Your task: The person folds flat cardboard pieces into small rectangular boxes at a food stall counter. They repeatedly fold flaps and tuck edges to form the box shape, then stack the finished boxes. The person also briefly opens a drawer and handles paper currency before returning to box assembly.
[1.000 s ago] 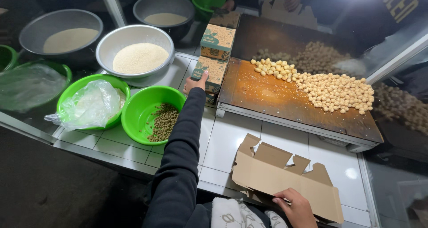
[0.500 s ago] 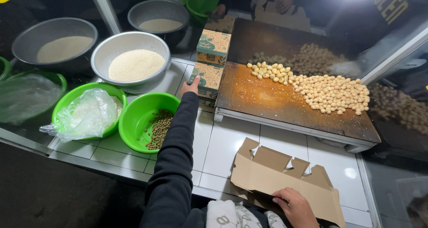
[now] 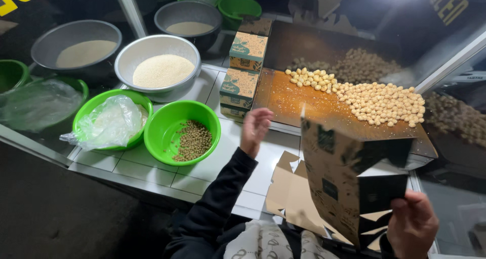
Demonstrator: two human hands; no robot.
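My right hand [image 3: 412, 223] grips the lower corner of a brown cardboard box [image 3: 349, 178], held upright and partly unfolded at the lower right, above flat cardboard blanks [image 3: 291, 193] on the tiled counter [image 3: 152, 163]. My left hand [image 3: 254, 129] hangs open over the counter, just below a pair of closed teal-and-brown boxes [image 3: 239, 84] and right of a green bowl of small dark pellets [image 3: 182, 132]. It holds nothing. A metal tray [image 3: 298, 99] carries a heap of pale round balls [image 3: 377, 102].
A steel bowl of pale flour [image 3: 158, 67] and two more grey bowls [image 3: 76, 49] [image 3: 188, 18] stand at the back. A green bowl with a plastic bag [image 3: 111, 120] and further green bowls [image 3: 35, 104] sit at the left. Glass panes enclose the stall.
My right hand has lifted a cardboard box off the flat pile and stood it upright. My left hand has drawn back from the teal boxes toward the counter's middle.
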